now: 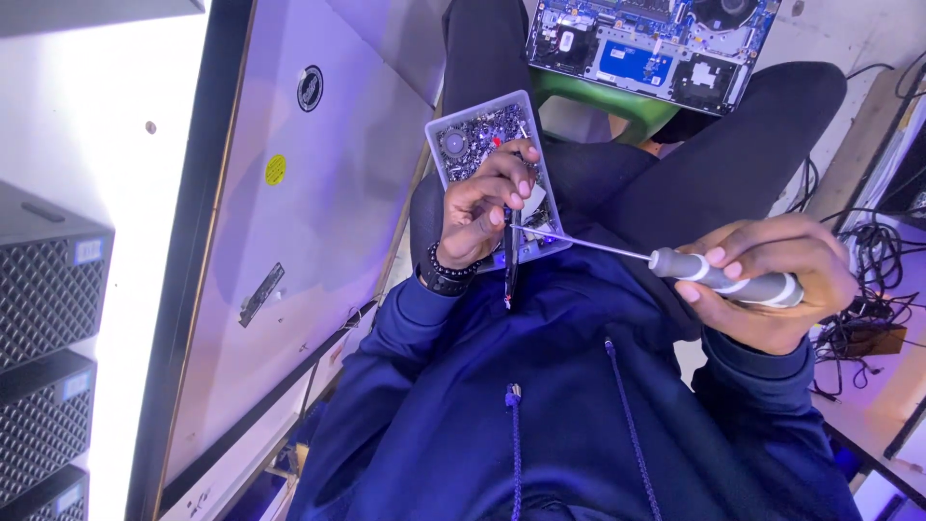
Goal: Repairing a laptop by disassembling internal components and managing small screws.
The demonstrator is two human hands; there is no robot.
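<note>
an opened laptop lies at the top, beyond the knees. nearer, a clear tray of screws rests on the lap, under the left hand, whose fingers pinch something small and dark. the right hand grips a grey screwdriver, its thin shaft pointing left, tip beside the left fingers.

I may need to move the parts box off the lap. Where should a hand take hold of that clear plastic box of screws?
Probably the far short edge of the clear plastic box, coming from the open laptop side. The left hand and the screwdriver held by the right hand crowd the near end. Keep it level: it is open and holds loose screws.
</note>
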